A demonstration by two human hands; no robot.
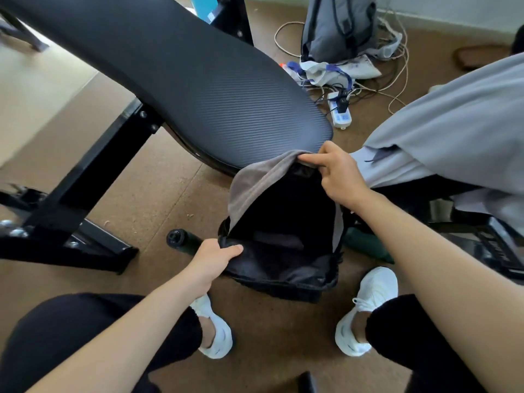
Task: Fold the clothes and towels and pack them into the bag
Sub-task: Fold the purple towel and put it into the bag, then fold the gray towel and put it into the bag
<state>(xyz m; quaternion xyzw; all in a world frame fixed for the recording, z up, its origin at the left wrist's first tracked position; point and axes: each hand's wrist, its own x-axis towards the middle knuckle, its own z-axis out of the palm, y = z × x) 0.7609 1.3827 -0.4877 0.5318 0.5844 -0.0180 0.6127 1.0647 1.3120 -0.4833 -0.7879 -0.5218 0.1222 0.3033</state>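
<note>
Packing looks barely begun: left hand (214,258) grips the bag (283,270) rim, right hand (337,173) pinches its far edge; grey clothes (453,131) lie unfolded.

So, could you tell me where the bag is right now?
In the head view the bag sits open on the floor at centre, between the white shoes and the bench pad, the left hand gripping its left rim.

Matt black cloth bag (283,268), ribbed matt bench pad (215,89), rough brown floor (158,188).
</note>
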